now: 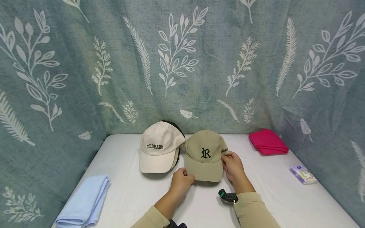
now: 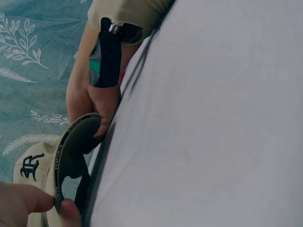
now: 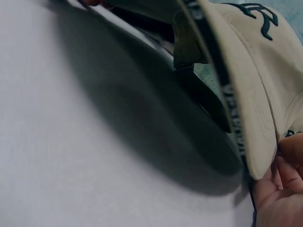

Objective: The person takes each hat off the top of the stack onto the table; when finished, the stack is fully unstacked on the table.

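An olive-khaki baseball cap [image 1: 203,145] with a dark letter R on its front faces me at the middle of the table. My left hand [image 1: 181,182] pinches the left front edge of its brim between thumb and fingers. On the other side, my right hand [image 1: 234,165] grips the cap's lower edge by the side lettering. In the left wrist view the brim [image 2: 60,156] is lifted, showing its dark underside. The right wrist view shows a gap with shadow under the brim [image 3: 246,113]. Left of it sits a cream COLORADO cap [image 1: 157,145], with a dark cap edge [image 1: 174,126] behind it.
A folded light-blue cloth [image 1: 84,201] lies at the table's left edge. At the back right is a folded red cloth [image 1: 268,142], with a small purple-and-white packet [image 1: 303,174] nearer me. A patterned curtain [image 1: 182,63] encloses the white table [image 1: 125,190].
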Motion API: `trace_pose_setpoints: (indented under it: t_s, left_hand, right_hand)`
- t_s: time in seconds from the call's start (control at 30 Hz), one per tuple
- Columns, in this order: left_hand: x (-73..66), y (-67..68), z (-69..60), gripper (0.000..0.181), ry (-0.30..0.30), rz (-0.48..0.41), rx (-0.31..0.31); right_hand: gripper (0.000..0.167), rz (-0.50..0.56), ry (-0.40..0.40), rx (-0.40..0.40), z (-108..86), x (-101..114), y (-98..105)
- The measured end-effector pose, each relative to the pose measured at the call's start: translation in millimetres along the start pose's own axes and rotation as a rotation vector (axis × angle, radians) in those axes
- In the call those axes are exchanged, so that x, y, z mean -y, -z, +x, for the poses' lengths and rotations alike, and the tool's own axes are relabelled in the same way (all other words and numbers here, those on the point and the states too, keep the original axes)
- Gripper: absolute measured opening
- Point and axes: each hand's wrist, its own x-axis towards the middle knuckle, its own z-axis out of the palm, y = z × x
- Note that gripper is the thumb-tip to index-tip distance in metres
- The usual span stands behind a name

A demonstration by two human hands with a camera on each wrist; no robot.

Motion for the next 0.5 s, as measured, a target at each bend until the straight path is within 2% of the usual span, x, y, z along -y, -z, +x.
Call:
trace_pose_setpoints:
  t_s: [0.17, 0.3, 0.5]
  left_hand:
    - [0.1, -2.0, 2.8, 0.070, 0.014, 0.007, -0.026]
    - [0.9, -1.7, 6.1, 0.062, 0.017, 0.011, -0.034]
    - [4.2, -2.2, 10.7, 0.057, -0.005, 0.035, -0.050]
  right_hand:
    - [0.043, -0.028, -0.006, -0.006, 3.9, 2.0, -1.9]
    - [0.041, -0.048, -0.007, -0.009, 9.4, 2.0, -4.4]
    - [0.039, -0.153, 0.013, -0.039, 17.9, 3.5, -7.4]
